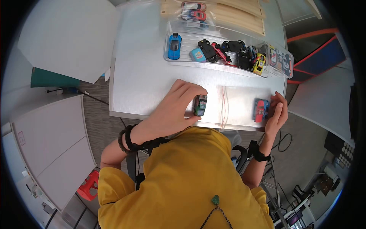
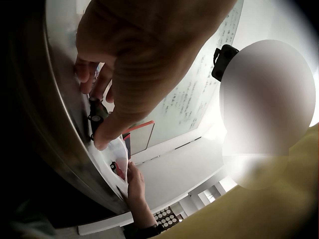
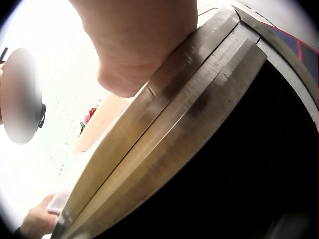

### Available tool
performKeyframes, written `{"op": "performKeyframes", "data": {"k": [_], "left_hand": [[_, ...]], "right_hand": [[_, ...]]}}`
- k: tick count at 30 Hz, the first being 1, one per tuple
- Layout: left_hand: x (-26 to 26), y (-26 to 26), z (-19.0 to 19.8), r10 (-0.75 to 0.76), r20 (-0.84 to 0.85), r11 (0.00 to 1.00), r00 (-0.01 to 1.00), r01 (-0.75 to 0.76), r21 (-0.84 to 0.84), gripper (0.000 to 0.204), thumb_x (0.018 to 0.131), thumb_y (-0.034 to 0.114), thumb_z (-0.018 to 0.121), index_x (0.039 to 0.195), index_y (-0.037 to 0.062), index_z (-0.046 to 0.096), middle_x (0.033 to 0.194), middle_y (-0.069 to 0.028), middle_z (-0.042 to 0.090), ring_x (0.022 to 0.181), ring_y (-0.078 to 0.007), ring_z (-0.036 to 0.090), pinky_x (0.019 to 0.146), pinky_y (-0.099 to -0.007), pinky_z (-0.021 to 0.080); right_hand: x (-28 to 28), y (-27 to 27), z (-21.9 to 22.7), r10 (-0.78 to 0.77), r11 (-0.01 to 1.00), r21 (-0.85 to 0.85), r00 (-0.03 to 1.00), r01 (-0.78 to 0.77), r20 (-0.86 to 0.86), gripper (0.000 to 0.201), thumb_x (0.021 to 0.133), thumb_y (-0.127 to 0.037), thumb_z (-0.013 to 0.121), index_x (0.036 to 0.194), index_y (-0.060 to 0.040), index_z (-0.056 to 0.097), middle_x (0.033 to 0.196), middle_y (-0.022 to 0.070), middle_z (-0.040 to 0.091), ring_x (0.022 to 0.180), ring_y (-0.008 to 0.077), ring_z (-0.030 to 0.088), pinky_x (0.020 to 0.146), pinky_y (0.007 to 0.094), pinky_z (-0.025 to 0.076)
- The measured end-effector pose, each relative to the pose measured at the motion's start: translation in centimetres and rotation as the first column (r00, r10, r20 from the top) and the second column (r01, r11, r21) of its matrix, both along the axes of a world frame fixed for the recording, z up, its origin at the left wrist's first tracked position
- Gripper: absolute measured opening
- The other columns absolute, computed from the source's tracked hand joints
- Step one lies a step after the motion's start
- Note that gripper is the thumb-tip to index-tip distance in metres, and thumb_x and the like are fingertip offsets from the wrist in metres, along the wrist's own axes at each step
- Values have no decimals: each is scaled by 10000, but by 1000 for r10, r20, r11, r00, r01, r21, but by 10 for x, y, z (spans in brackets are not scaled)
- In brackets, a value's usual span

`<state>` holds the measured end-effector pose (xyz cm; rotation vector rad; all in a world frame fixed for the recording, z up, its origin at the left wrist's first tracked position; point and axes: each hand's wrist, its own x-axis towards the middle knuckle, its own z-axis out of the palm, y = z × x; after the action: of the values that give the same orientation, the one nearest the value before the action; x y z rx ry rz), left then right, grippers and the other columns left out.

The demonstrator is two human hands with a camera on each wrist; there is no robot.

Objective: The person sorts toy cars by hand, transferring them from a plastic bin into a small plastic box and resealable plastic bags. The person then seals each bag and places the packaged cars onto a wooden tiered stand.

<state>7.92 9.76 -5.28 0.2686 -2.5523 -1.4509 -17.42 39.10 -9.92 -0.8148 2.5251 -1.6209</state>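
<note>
My left hand (image 1: 171, 103) grips a small dark toy car (image 1: 200, 105) with a green end, thumb at the near end and fingertips at the far end. In the left wrist view, the dark toy car (image 2: 96, 115) shows between thumb and fingers, low over the tabletop. To its right lies a clear plastic bag (image 1: 240, 95) with thin red lines across its left part. Inside it sits a red and blue toy car (image 1: 260, 110). Loosely bent, the fingers of my right hand (image 1: 277, 114) rest at the bag's right end, beside that car. Its fingertips are hidden in the right wrist view.
Behind the hands stands a long clear tray (image 1: 183, 60) with a blue car (image 1: 174, 46), a light-blue block (image 1: 198, 55) and several other toy cars. A bag of cars (image 1: 195, 16) and wooden boards (image 1: 240, 17) lie beyond it. The table's front edge (image 1: 141, 115) runs close below the hands.
</note>
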Motion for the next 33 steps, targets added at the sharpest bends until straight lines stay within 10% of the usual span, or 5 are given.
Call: {"op": "performKeyframes", "data": {"k": [25, 33], "left_hand": [[0, 1, -13, 29, -66, 998, 997, -32, -47, 615, 687, 100, 949, 1255, 84, 715, 1332, -65, 695, 1233, -322, 592, 1075, -434, 497], [-8, -8, -18, 242, -108, 954, 964, -257, -152, 570, 666, 101, 977, 1193, 82, 760, 1352, -68, 745, 1194, -319, 631, 1022, -427, 534]], "right_hand": [[0, 1, 2, -20, 999, 35, 1000, 19, 6, 375, 1163, -248, 492, 1309, 15, 716, 1065, 54, 697, 867, 89, 514, 761, 247, 426], [-2, 2, 0, -2, 999, 49, 1000, 3, -29, 364, 1157, -238, 502, 1304, 15, 718, 1064, 61, 696, 864, 99, 518, 779, 256, 434]]}}
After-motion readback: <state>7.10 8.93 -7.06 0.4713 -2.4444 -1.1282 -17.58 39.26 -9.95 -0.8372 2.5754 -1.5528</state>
